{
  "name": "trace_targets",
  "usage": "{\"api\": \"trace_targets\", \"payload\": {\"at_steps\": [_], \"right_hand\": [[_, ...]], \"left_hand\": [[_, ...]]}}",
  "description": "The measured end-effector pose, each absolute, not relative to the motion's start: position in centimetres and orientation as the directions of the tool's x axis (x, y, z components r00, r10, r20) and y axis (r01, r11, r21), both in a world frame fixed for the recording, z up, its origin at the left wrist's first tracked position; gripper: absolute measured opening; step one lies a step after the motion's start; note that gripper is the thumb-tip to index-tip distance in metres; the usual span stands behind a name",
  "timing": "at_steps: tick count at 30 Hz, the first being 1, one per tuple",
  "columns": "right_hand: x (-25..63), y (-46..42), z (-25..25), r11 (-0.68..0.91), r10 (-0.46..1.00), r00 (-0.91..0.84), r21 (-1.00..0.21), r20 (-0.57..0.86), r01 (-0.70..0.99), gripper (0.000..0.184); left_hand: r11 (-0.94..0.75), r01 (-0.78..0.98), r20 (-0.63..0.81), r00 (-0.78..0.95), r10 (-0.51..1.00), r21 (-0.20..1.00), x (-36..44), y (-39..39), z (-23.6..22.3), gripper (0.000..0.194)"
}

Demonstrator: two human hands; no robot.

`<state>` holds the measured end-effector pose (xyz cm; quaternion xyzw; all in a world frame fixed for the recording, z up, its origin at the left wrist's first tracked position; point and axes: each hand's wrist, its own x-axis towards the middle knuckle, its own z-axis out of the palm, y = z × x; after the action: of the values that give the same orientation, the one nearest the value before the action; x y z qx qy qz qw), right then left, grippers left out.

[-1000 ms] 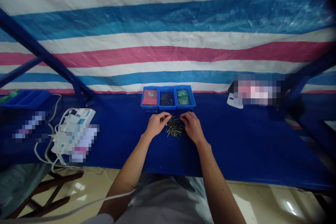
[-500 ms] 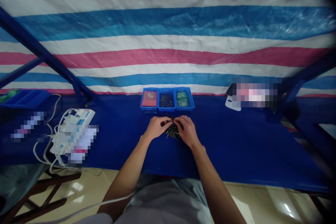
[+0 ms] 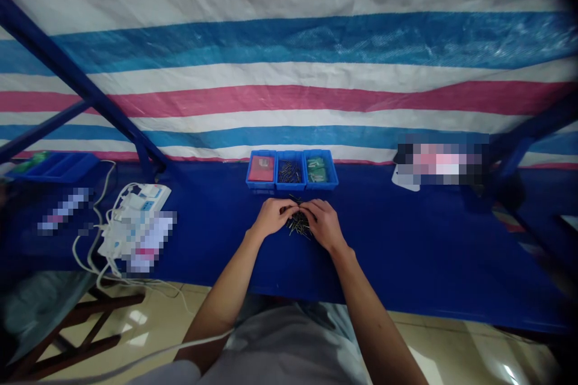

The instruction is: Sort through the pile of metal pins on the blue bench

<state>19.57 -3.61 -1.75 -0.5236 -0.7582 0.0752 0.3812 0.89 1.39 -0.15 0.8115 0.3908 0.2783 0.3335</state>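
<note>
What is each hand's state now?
Left hand: curled at the pile of thin pieces; grip cannot be told.
Right hand: curled there too; grip cannot be told.

This is looking like a makeshift workshop. Thin dark pieces (image 3: 298, 227) are lying heaped on a long blue table (image 3: 428, 252) near blue bins (image 3: 291, 186). Striped sheeting (image 3: 293, 96) is hanging behind.

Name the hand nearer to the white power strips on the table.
Left. The left hand is to the right of the power strips, by the pile of thin pieces; the right hand is farther right, beyond the left hand.
</note>
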Motion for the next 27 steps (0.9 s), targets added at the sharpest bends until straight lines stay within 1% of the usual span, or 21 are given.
{"api": "trace_targets", "payload": {"at_steps": [17, 24, 27], "right_hand": [[18.9, -3.8, -0.7, 0.402, 0.888, -0.179, -0.524, 0.425, 0.751, 0.026], [18.8, -3.8, -0.7, 0.380, 0.895, -0.170, -0.506, 0.412, 0.774, 0.030], [18.9, -3.7, -0.9, 0.383, 0.888, -0.146, -0.525, 0.437, 0.760, 0.027]], "left_hand": [[-0.543, 0.371, 0.312, 0.525, 0.792, 0.753, 1.0, 1.3, -0.1, 0.024], [-0.528, 0.360, 0.315, 0.505, 0.803, 0.769, 1.0, 1.5, -0.3, 0.023], [-0.518, 0.367, 0.306, 0.500, 0.810, 0.772, 0.9, 1.6, -0.5, 0.023]]}}
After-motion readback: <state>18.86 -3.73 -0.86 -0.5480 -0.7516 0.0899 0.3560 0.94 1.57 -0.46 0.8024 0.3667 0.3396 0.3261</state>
